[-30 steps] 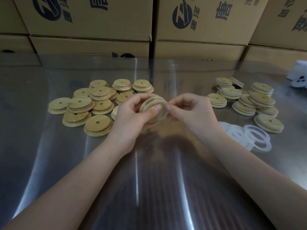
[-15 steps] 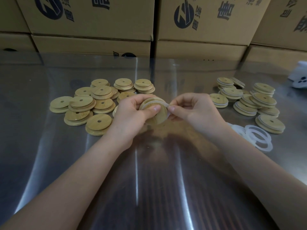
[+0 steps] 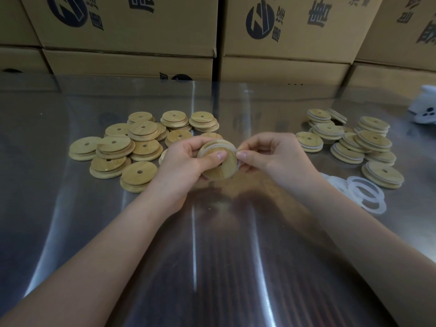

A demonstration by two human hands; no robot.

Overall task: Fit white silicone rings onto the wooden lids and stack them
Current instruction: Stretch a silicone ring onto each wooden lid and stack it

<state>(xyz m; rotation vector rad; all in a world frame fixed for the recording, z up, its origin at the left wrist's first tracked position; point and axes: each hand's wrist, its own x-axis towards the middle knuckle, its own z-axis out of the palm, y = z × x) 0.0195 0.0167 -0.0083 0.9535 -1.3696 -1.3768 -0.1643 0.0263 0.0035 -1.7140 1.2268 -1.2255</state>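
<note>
My left hand [image 3: 181,162] grips a round wooden lid [image 3: 220,167] tilted on edge above the table, thumb pressed on its flat face. A white silicone ring [image 3: 218,147] runs around the lid's upper rim. My right hand [image 3: 271,156] pinches that ring at the lid's right edge. Bare wooden lids [image 3: 132,147] lie in a loose pile at the left. Lids with white rings [image 3: 349,142] are stacked in a pile at the right. Loose white rings [image 3: 363,192] lie on the table in front of that pile.
A shiny metal table [image 3: 212,267] under a clear film holds everything. Stacked cardboard boxes [image 3: 132,31] wall off the far side. A white object [image 3: 424,109] sits at the far right edge.
The lid has turned a little in my hands, its flat face showing more toward me. My right fingers have shifted along the ring at the lid's right edge.
</note>
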